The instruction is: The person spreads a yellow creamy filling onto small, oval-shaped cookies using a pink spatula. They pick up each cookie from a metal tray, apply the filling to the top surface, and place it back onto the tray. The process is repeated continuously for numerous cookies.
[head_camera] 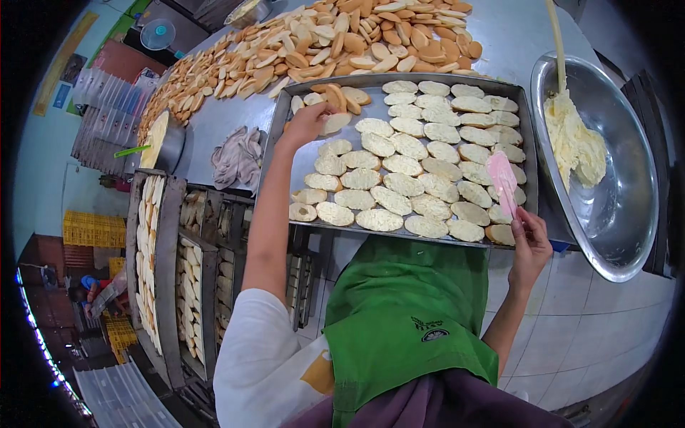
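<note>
A metal baking tray (316, 219) lies before me, holding rows of oval bread slices (404, 184) coated with pale cream. At its upper left corner, my left hand (311, 124) grips a bread slice (336, 123) beside a small group of bread pieces (356, 96). My right hand (530, 241), near the tray's lower right corner, holds a pink spatula (502, 176) upright over the coated slices. To the right stands a large oval metal basin (631, 214) with a mass of pale cream (580, 150) and a long handle (557, 48) rising from it.
A large heap of bread slices (321, 43) covers the table's far side. A crumpled cloth (238, 158) and a metal bowl (174, 142) with a green-handled utensil (132, 151) lie left. Below them, a rack holds filled trays (171, 267). Another person (99, 294) is at far left.
</note>
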`<control>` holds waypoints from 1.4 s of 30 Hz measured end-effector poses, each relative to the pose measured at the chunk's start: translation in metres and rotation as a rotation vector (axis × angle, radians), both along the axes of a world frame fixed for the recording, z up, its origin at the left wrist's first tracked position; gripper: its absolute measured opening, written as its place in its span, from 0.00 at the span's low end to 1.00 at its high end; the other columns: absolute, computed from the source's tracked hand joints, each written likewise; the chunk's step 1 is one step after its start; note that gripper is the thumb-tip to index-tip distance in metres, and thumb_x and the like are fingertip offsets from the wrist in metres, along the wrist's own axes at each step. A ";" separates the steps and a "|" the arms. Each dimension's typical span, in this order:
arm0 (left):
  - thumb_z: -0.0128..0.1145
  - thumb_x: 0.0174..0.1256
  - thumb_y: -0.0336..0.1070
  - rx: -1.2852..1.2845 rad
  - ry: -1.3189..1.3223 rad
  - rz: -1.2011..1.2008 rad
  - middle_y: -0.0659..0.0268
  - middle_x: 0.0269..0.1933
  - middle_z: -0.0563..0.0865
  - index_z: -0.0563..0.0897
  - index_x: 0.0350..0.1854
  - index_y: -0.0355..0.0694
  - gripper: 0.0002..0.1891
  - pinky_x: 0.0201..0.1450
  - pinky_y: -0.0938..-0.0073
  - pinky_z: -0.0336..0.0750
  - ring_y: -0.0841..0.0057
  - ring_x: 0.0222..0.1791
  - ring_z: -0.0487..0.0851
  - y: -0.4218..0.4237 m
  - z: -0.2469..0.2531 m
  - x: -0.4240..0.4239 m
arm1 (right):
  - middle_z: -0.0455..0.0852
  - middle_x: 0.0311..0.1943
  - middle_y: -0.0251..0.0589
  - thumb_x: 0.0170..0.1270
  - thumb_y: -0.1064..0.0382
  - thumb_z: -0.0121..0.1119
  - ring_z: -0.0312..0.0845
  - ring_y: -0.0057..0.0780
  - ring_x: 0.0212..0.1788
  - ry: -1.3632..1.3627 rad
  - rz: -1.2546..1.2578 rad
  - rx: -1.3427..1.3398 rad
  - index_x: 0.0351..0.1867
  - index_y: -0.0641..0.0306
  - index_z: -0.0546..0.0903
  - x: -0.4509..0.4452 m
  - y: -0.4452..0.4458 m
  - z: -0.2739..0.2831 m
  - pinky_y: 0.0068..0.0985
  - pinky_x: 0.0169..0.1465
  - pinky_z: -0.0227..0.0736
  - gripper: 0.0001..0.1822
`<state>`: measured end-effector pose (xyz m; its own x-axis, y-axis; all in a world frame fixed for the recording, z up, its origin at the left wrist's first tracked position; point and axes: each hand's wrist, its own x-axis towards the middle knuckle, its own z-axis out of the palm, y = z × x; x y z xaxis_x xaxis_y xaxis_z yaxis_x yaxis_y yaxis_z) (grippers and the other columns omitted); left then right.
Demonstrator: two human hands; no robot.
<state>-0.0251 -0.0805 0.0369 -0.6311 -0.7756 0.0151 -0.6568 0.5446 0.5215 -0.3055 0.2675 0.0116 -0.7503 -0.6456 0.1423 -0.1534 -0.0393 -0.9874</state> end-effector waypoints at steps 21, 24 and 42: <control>0.47 0.53 0.26 -0.081 -0.251 -0.025 0.61 0.35 0.83 0.78 0.37 0.42 0.10 0.43 0.63 0.68 0.67 0.39 0.80 -0.020 -0.051 -0.008 | 0.77 0.39 0.39 0.54 0.76 0.57 0.72 0.21 0.42 0.007 -0.014 0.010 0.40 0.70 0.80 0.000 0.001 0.001 0.16 0.45 0.67 0.11; 0.47 0.56 0.28 -0.122 -0.142 -0.015 0.59 0.29 0.82 0.76 0.39 0.37 0.09 0.33 0.73 0.71 0.69 0.32 0.80 -0.023 -0.039 -0.003 | 0.77 0.39 0.39 0.54 0.76 0.57 0.72 0.21 0.42 0.002 -0.013 -0.003 0.40 0.71 0.80 -0.002 0.004 -0.001 0.16 0.46 0.67 0.11; 0.66 0.46 0.46 0.352 0.227 0.496 0.64 0.34 0.79 0.64 0.53 0.35 0.35 0.22 0.83 0.66 0.83 0.25 0.74 -0.034 -0.055 0.059 | 0.80 0.28 0.47 0.56 0.69 0.52 0.77 0.35 0.32 0.837 -0.334 0.550 0.36 0.69 0.80 -0.124 0.052 0.096 0.24 0.38 0.69 0.08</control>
<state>0.0339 -0.1147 -0.0179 -0.2075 -0.9572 -0.2020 -0.6390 -0.0238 0.7688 -0.4294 0.3197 0.1073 -0.6997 -0.5570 0.4474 -0.7144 0.5518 -0.4302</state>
